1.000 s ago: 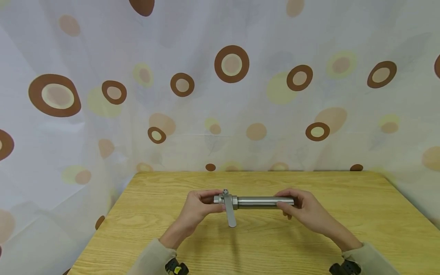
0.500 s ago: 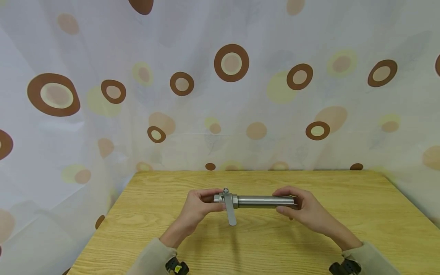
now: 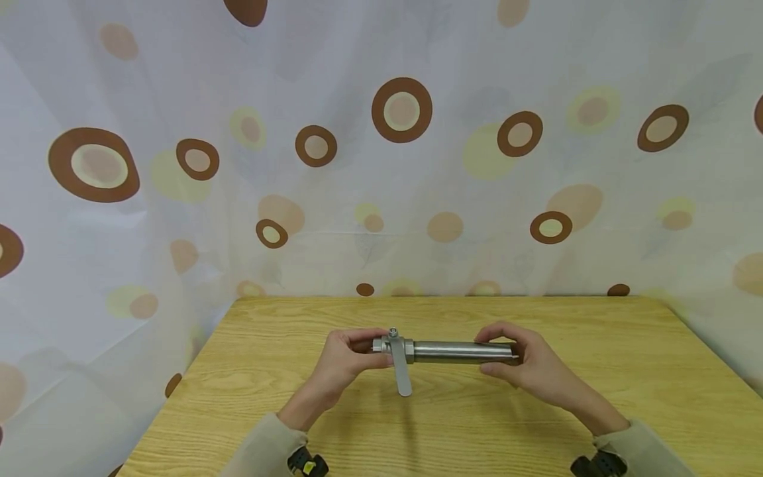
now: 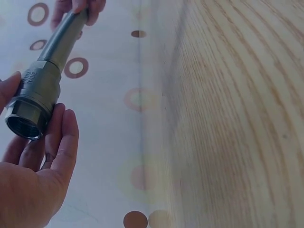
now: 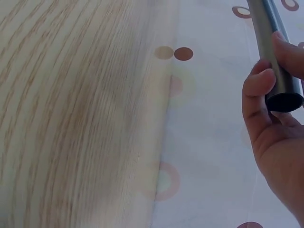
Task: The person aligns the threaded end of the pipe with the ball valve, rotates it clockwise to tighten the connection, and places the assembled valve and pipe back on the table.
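A steel ball valve (image 3: 408, 351) with a flat lever (image 3: 402, 377) is joined to a long metal pipe (image 3: 450, 352), held level above the table. My left hand (image 3: 340, 364) grips the valve at its left end, thumb in front and fingers behind. The lever points down toward me. In the left wrist view, the hexagonal mouth of the valve (image 4: 35, 90) faces the camera. At the other end, my right hand (image 3: 533, 364) pinches the pipe between thumb and fingers. Its dark open end shows beside the palm of the right hand (image 5: 280, 152) in the right wrist view.
A wood-grain table (image 3: 268, 397) lies beneath both hands. Behind it and at the sides hangs a pale sheet (image 3: 357, 185) patterned with brown and yellow circles. Cameras are strapped near both cuffs.
My right fingers and thumb have shifted around the pipe, and its right end shows more now. The left hand and the lever stay nearly in place.
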The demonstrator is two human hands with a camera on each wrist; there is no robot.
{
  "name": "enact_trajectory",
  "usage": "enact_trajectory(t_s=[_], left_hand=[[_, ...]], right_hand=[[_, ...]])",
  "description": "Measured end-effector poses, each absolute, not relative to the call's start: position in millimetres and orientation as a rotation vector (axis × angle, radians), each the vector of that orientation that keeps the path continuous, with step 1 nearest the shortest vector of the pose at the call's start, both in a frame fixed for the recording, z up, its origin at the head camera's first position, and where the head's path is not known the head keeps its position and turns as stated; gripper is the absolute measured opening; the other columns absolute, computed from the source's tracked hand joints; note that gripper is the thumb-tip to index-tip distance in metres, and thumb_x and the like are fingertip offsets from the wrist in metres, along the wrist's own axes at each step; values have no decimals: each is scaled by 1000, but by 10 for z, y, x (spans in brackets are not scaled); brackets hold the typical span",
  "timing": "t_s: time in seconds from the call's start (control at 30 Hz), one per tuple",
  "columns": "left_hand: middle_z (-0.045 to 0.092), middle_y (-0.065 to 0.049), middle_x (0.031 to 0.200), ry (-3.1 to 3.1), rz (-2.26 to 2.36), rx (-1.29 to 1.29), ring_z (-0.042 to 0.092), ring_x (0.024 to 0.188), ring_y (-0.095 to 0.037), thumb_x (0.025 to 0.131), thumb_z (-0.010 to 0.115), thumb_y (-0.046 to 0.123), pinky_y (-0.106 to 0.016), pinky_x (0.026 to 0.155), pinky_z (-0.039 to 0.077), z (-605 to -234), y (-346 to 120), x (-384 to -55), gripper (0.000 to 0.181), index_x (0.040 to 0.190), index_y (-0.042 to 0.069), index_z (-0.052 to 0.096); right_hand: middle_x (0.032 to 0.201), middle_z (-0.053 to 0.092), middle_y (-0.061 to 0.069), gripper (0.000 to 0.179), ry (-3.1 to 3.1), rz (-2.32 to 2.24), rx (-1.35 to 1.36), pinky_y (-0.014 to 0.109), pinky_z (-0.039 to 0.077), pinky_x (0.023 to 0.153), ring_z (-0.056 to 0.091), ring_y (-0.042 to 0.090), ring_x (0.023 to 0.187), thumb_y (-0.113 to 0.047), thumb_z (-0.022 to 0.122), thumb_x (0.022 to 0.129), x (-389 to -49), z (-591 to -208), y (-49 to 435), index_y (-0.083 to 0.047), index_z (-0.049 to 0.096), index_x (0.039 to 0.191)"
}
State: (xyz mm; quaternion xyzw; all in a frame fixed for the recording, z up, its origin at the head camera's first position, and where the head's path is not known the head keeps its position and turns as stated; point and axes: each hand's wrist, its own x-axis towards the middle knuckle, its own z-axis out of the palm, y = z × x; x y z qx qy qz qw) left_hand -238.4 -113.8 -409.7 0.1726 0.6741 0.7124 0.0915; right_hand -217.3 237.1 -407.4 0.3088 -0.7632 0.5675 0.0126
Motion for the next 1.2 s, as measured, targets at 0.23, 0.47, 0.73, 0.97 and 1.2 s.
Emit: enact_trajectory(t_s=[0.23,0.47,0.73,0.97,1.2], left_hand=[[76,-17,118,1998,2117,496,74,107,-26,85,87,2,-40,95,60,-4082,-1130,-2371,46,129,-3,74],[76,-16,119,2001,2108,488,74,109,-26,85,87,3,-40,95,60,-4071,-1113,-2372,46,129,-2,74],[76,-16,119,2003,2111,488,74,109,-26,84,88,3,-40,94,60,-4076,-1119,-2385,46,129,-1,74],[76,-16,118,1999,2113,488,74,108,-26,85,87,3,-40,94,60,-4091,-1129,-2382,46,129,-2,74],[76,-17,119,1994,2115,522,74,108,-24,87,85,2,-39,95,60,-4100,-1136,-2382,46,130,-5,72]], right_hand=[[97,68,10,22,-2475,1714,867,37,48,49,55,21,62,-8,64,107,-2180,-4048,2358,-1,69,126],[118,64,20,38,-2371,1775,996,34,56,59,67,20,79,4,74,96,-2187,-4096,2365,0,62,132],[103,71,11,27,-2398,1733,951,39,51,50,58,23,63,0,71,100,-2190,-4088,2377,-2,67,126],[102,69,11,27,-2473,1719,868,37,54,57,62,20,70,-8,66,105,-2199,-4077,2355,0,67,131],[118,63,21,38,-2339,1786,997,36,57,61,69,24,81,6,76,94,-2201,-4108,2355,-1,61,129]])
